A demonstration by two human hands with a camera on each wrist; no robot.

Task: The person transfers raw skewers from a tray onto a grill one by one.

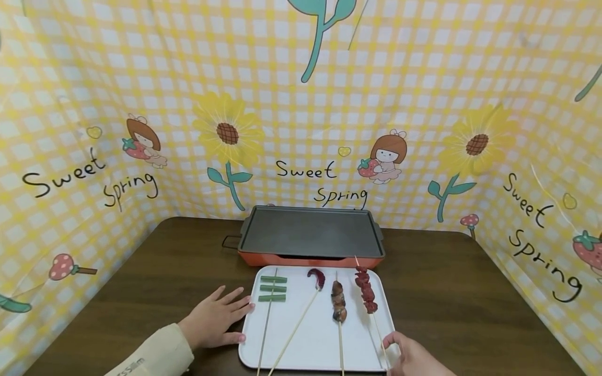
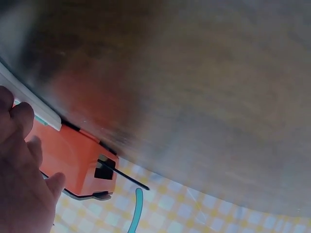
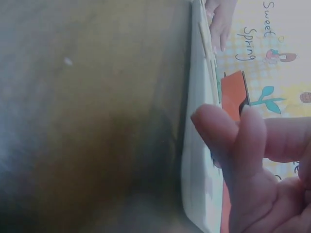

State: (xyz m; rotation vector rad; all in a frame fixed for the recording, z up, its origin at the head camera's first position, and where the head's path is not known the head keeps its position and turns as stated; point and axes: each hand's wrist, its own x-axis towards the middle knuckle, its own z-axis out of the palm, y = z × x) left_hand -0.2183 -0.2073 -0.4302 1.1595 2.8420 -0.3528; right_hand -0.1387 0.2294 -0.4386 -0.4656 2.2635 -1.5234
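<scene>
One meat skewer (image 1: 367,292) is pinched in the right grip (image 1: 410,356), the left grip (image 1: 217,317) splayed.

Bare hands: two, your left hand (image 1: 213,317) and your right hand (image 1: 414,357)
Thin skewers: four; one red-chunk skewer (image 1: 366,292) in your right-hand pinch; leftward from it, one brown-chunk skewer (image 1: 338,304), one curled dark-red skewer (image 1: 318,278), one green-strip skewer (image 1: 273,288)
Green strips: three, nearest your left fingertips
White rounded-rectangular tray (image 1: 315,339): one, between your hands
Orange grill with flat dark-grey plate (image 1: 310,230): one, beyond both hands
</scene>
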